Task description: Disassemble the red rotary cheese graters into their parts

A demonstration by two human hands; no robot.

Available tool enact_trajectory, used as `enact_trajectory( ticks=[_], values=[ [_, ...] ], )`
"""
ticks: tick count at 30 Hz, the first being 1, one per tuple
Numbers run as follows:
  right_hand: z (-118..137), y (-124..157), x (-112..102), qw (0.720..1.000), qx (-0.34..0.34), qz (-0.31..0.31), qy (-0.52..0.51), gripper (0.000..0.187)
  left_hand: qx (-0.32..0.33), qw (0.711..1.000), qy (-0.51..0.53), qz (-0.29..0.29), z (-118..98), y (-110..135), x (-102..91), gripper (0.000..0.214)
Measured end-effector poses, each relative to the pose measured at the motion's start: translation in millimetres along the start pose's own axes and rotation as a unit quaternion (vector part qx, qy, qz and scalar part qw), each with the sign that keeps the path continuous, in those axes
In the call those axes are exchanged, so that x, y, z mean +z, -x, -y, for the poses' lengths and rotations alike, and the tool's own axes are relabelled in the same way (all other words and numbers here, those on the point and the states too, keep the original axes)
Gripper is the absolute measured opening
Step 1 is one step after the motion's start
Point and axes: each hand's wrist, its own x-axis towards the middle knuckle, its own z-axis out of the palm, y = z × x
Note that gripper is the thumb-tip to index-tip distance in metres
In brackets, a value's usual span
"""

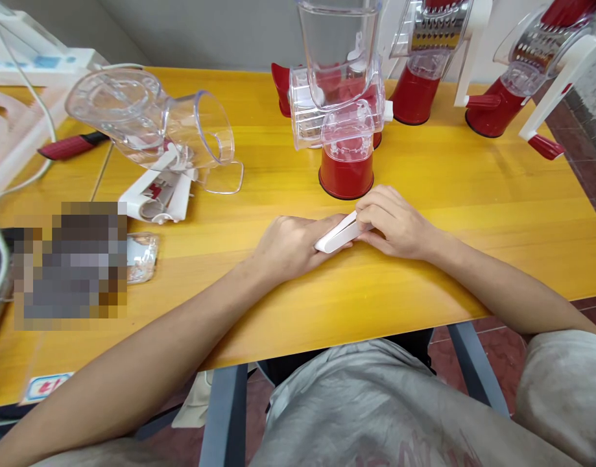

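Observation:
A long white plastic piece (337, 235) lies low over the yellow wooden table (448, 214), held between both my hands. My left hand (290, 246) is curled around its near end, fingers closed. My right hand (395, 220) pinches its far end with bent fingers. Just beyond my hands stands a red base with a clear plastic housing (347, 152).
A clear plastic hopper (146, 120) lies on its side at the left over white parts (156, 198). Two red grater units (424, 58) (521, 71) stand at the back right. A red-handled tool (69, 146) and a small wrapped packet (142, 256) lie at the left.

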Motion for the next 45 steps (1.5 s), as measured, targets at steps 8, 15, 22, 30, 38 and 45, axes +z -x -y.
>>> enact_trajectory(
  ticks=[8,15,22,30,38,45],
  values=[
    [-1,-1,-4,1.0,-0.013,0.013,0.01,0.017,-0.007,0.999,0.05,0.002,0,0,-1.3,0.048],
    [-10,4,-6,1.0,-0.014,0.025,0.005,0.037,-0.099,0.975,0.2,0.0,1,-7,-13.9,0.057],
    [-12,4,-9,0.999,-0.036,0.021,-0.023,0.039,-0.163,0.942,0.295,-0.001,-5,-10,-12.1,0.052],
    [-7,1,-3,0.997,-0.007,-0.019,-0.073,0.036,-0.176,0.934,0.311,0.009,-7,-11,-13.3,0.049],
    [-3,-2,-2,0.992,0.002,-0.087,-0.097,0.019,-0.186,0.924,0.334,-0.008,-8,-14,-13.7,0.046],
    [-10,7,-2,0.995,0.051,-0.003,-0.087,0.047,-0.186,0.925,0.33,0.011,-7,-13,-9.8,0.051]
  ],
)
